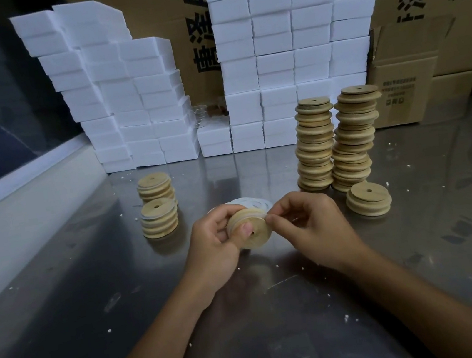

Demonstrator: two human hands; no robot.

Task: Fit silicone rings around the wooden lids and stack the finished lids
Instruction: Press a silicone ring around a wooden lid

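Observation:
My left hand grips a round wooden lid with a centre hole, held on edge above the steel table, thumb across its face. My right hand pinches a thin translucent silicone ring at the lid's upper right rim. Behind the hands lies a small heap of loose white rings. Two short stacks of lids stand at the left. Two tall lid stacks and a low stack stand at the right.
A wall of white foam blocks lines the back of the steel table, with cardboard boxes behind and to the right. A white ledge runs along the left edge. Small white crumbs dot the tabletop.

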